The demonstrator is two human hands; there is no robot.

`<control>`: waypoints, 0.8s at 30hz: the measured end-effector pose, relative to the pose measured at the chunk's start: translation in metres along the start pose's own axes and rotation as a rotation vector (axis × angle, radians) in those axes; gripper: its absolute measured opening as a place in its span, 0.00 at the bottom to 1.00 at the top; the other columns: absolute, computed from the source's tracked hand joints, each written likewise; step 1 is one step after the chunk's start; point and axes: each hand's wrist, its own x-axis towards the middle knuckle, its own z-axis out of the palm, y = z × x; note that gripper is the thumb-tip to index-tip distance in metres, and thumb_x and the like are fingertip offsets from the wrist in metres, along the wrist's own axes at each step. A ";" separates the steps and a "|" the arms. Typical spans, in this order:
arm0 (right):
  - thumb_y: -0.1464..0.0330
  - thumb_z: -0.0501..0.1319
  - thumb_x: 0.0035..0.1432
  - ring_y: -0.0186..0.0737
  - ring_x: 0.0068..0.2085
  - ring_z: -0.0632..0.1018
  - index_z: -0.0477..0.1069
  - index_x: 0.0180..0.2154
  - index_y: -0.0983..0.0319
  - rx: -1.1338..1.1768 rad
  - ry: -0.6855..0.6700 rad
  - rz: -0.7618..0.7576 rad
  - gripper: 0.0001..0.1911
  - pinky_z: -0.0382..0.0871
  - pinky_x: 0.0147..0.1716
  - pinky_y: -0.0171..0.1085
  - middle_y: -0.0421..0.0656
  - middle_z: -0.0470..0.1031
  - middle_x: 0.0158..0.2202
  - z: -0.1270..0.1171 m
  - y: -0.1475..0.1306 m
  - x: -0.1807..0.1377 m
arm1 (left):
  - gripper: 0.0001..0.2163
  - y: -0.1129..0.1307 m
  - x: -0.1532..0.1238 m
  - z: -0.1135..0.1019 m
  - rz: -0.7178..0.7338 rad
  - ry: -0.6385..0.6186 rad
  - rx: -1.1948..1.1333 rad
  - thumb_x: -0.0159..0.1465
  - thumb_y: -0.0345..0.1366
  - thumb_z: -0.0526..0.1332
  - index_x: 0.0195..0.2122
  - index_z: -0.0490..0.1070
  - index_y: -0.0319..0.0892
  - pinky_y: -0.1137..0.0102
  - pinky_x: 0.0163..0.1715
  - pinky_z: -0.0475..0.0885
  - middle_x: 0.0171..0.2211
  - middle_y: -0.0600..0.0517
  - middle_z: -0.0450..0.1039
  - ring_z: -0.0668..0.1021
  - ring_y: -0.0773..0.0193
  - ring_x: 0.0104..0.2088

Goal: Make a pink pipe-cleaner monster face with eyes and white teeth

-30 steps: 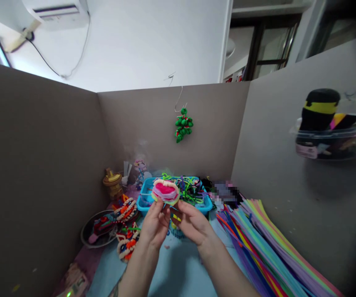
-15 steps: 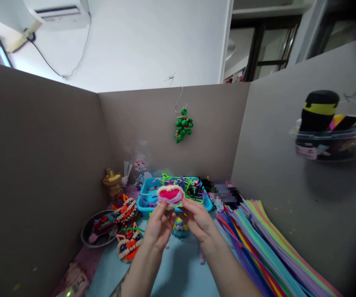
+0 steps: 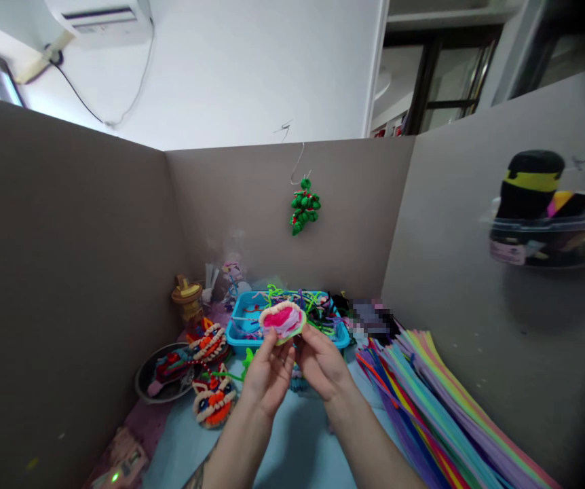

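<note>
1. The left hand (image 3: pixel 267 372) and right hand (image 3: pixel 323 365) pinched the lower edge of a pink, cream-rimmed fuzzy piece (image 3: pixel 282 320) — one at each side.
2. The piece was at the fingertips, above the worktop (image 3: pixel 295 441), with the blue tray (image 3: pixel 241 344) just beyond the hands.
3. A light edge grip seemed best — squeezing might have flattened the soft rows, and uneven pressure twisted the outline.

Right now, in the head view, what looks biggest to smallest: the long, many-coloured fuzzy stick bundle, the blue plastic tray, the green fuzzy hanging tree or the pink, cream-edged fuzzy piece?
1. Many-coloured stick bundle
2. Blue plastic tray
3. Green hanging tree and pink fuzzy piece: too alike to rank
</note>
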 end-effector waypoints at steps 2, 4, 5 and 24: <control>0.65 0.69 0.46 0.38 0.35 0.76 0.76 0.34 0.60 0.014 0.019 0.004 0.11 0.68 0.39 0.36 0.40 0.79 0.34 -0.002 0.001 0.001 | 0.08 -0.002 0.001 -0.003 0.013 -0.024 0.025 0.65 0.28 0.55 0.32 0.73 0.35 0.77 0.25 0.75 0.26 0.49 0.78 0.79 0.69 0.26; 0.65 0.67 0.47 0.38 0.34 0.76 0.76 0.34 0.59 0.036 0.035 0.029 0.09 0.68 0.37 0.36 0.40 0.79 0.32 -0.004 0.000 0.001 | 0.04 -0.003 0.001 -0.005 0.037 -0.078 0.067 0.62 0.28 0.59 0.32 0.74 0.36 0.77 0.26 0.74 0.28 0.50 0.78 0.78 0.70 0.26; 0.64 0.67 0.48 0.38 0.33 0.76 0.76 0.33 0.60 0.048 0.036 0.049 0.09 0.69 0.36 0.36 0.39 0.79 0.32 -0.004 -0.002 0.001 | 0.02 -0.004 0.001 -0.007 0.053 -0.113 0.096 0.60 0.29 0.62 0.33 0.74 0.36 0.77 0.27 0.73 0.29 0.50 0.78 0.77 0.70 0.26; 0.70 0.69 0.47 0.31 0.24 0.76 0.75 0.33 0.61 -0.011 0.195 0.304 0.09 0.69 0.20 0.28 0.39 0.79 0.27 -0.056 0.028 -0.074 | 0.30 -0.030 -0.028 -0.099 0.193 -0.264 0.493 0.47 0.31 0.72 0.52 0.66 0.40 0.66 0.43 0.70 0.49 0.42 0.72 0.76 0.56 0.44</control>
